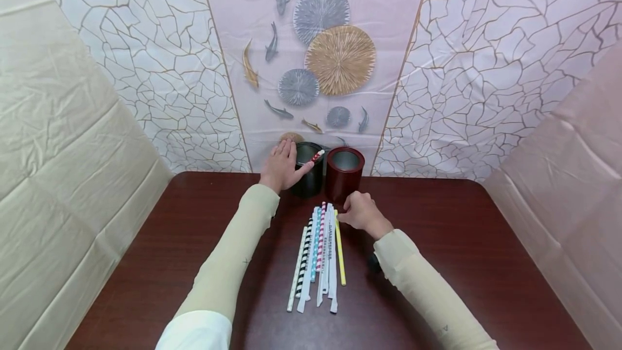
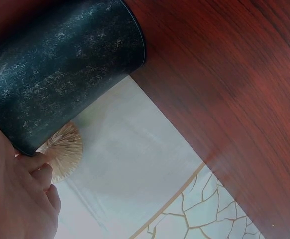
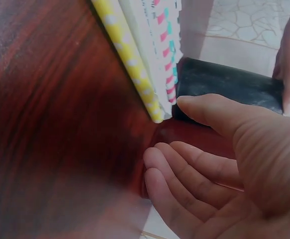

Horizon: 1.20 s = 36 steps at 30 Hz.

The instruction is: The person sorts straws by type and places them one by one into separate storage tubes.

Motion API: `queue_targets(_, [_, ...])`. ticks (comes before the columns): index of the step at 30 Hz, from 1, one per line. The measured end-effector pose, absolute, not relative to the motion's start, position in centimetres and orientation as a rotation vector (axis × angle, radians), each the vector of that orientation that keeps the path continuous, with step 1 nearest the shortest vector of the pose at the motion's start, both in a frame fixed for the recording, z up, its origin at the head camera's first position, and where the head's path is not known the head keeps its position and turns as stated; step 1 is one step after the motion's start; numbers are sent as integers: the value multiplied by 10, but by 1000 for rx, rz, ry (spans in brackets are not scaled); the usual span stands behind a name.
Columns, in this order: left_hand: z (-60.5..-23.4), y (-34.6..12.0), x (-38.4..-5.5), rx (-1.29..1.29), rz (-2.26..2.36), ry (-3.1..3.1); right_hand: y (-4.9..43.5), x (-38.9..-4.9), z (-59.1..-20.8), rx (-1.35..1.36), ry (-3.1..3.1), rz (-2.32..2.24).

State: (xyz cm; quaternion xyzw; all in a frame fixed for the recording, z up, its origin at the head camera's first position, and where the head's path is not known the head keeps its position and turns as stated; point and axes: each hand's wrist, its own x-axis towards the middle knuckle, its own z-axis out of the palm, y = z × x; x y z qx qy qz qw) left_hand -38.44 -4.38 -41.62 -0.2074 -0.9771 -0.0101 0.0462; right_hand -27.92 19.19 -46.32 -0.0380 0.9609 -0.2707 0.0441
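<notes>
A black cup stands at the back of the table, with a red-and-white dotted straw sticking out over its rim. My left hand holds this cup near the rim, fingers on its left side and thumb across the front. Several straws, some paper-wrapped, lie side by side in front. At their right edge is a yellow dotted straw. Beside its far end, my right hand has loosely bent fingers with nothing between them; the right wrist view shows thumb and fingers apart.
A dark red cup stands right of the black one, just beyond my right hand. The dark brown table ends at a patterned backdrop. Cream cloth hangs along both sides.
</notes>
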Motion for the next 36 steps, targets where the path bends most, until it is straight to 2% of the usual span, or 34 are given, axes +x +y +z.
queue_targets(13, [-417,-43,-384,-632,-36,-2998,183,-281,-481,-31,2916,-809])
queue_targets(36, [-418,-43,-388,-621,-34,-3031,181,-287,-483,166,2914,-799])
